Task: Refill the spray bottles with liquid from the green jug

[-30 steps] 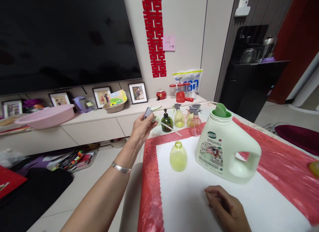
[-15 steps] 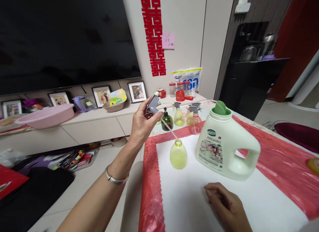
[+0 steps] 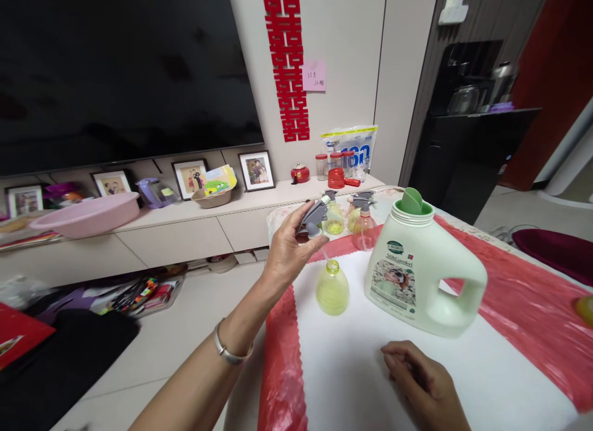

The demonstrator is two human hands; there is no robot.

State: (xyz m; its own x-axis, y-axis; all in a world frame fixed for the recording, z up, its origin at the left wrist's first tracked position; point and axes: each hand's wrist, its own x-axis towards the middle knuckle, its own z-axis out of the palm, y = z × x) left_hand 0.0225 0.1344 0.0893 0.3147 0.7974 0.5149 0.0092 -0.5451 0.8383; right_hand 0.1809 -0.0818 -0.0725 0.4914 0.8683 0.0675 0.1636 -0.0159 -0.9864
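My left hand grips a grey trigger sprayer head with a pale nozzle. Its thin clear tube reaches down into the neck of a yellow-green ribbed spray bottle, which stands upright on a white mat. The sprayer head is still above the bottle's mouth, apart from it. To the right of the bottle stands a large pale green jug with a handle and a green scoop-shaped cap in its opening. My right hand rests near the mat's front, fingers curled together, with nothing visible in them.
Behind the bottle are more spray bottles with grey heads. Red plastic sheeting lies under the mat. Further back, a low cabinet bears jars, framed photos and a pink basin.
My left hand has moved right and down with the sprayer head, pushing its tube deeper into the bottle. The dark green pump bottle is now hidden behind this hand. My right hand stays put.
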